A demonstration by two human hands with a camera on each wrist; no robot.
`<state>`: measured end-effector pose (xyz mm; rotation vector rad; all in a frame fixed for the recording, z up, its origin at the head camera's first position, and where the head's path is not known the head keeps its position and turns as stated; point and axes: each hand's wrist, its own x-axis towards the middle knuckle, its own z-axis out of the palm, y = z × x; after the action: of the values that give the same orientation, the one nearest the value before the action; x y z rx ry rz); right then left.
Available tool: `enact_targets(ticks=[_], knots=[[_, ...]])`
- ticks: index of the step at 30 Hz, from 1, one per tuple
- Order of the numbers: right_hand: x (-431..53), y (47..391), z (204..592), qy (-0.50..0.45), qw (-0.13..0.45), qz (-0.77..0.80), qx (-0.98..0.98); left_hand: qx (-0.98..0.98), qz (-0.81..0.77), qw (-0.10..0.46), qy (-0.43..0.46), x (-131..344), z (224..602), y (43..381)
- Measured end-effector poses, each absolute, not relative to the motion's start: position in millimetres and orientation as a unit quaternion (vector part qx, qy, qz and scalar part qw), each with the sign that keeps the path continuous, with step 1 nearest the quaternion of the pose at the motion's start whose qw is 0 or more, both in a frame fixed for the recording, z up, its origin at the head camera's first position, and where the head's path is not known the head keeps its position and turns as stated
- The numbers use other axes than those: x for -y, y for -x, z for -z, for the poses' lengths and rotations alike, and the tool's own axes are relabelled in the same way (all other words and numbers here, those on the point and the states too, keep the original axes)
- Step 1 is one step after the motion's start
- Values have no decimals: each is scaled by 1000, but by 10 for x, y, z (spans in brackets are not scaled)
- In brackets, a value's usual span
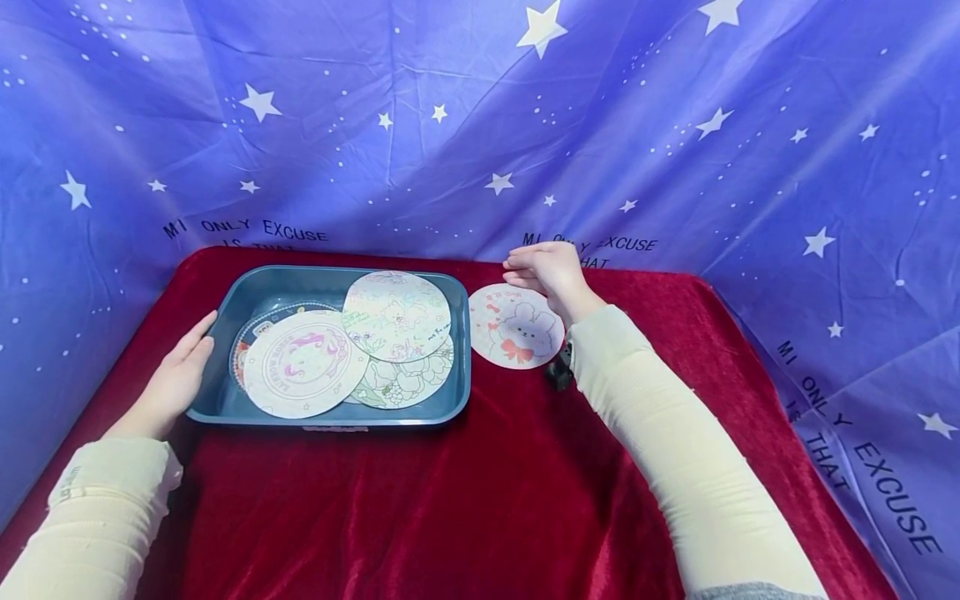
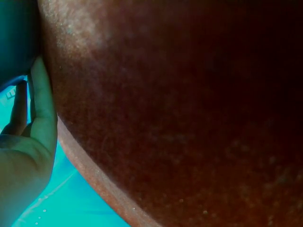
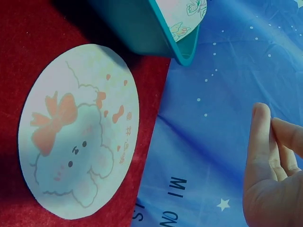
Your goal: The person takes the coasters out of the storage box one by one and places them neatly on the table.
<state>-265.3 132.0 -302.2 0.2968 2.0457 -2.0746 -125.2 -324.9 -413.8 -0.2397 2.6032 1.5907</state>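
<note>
A dark teal rectangular tray (image 1: 330, 422) stands on the red cloth, holding several thin round printed discs, among them a pink-patterned disc (image 1: 306, 364) and a pale disc (image 1: 397, 317) that overlaps others. My left hand (image 1: 171, 375) is at the tray's left end, its extended fingers touching the outside near the rim. To the tray's right lies a round disc with a rabbit and a red bow (image 1: 517, 329), flat on the cloth. My right hand (image 1: 551, 271) hovers beyond that disc's far right edge, its fingers loosely bent together, with nothing seen in them.
Dark red velvety cloth (image 1: 450, 508) covers the table. Behind and at both sides hangs a blue curtain (image 1: 450, 183) with white stars and lettering. A small black object (image 1: 558, 372) shows beside the right wrist, partly hidden by the sleeve.
</note>
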Motion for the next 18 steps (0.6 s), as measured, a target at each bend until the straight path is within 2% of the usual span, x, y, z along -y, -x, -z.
enact_targets(ticks=[18], knots=[[-1182,2673,2997,-94,111,687,-712,-849,-519,51,83,3254,4122,1257]])
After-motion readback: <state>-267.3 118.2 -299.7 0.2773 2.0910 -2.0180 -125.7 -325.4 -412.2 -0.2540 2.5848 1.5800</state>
